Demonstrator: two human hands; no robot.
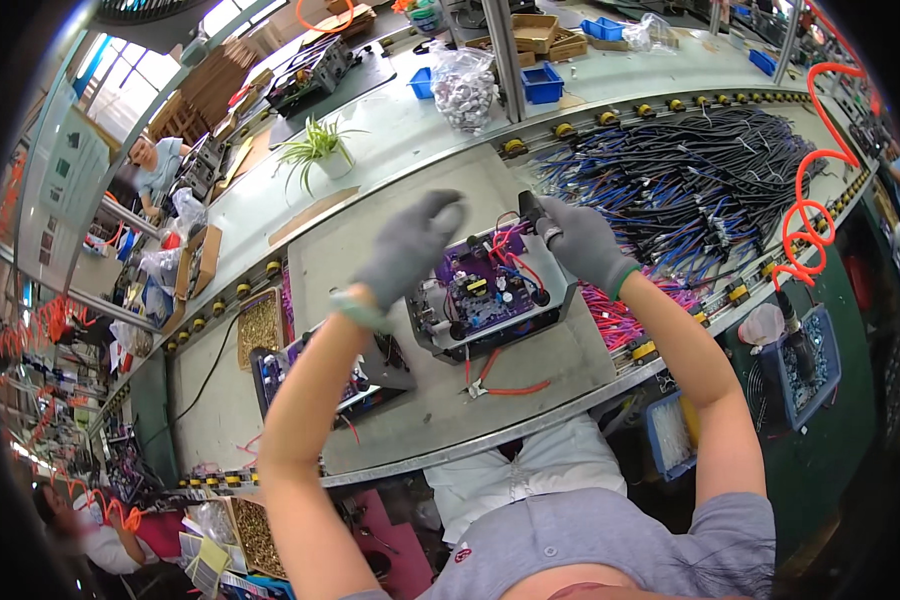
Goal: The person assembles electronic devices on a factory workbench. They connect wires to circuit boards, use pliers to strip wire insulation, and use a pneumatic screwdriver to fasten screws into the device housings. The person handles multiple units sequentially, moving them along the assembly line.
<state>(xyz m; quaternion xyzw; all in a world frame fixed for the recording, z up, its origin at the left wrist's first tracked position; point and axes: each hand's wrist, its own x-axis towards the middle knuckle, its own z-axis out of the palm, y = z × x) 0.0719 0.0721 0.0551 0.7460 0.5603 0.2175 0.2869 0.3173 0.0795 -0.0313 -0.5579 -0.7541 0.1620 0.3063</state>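
On the workbench before me stands an open grey metal housing [560,308] holding a purple circuit board [478,290] with red and blue wires. My right hand [582,242], in a grey glove, is closed at the housing's far right corner around a small black part [532,208], whose exact kind I cannot make out. Above the housing's left side is my gloved left hand [410,245], smeared by motion; whether its fingers hold anything is unclear. Wire cutters [482,388] with orange-red handles lie in front of the housing, their handles spread.
Left of the housing, partly behind my left forearm, sits a second unit [270,375]. Black cables [690,180] with blue ends are heaped at the right, beside pink-red wires [625,315]. An orange coiled hose [805,225] hangs there. A tray of brass-coloured parts [260,330] stands left.
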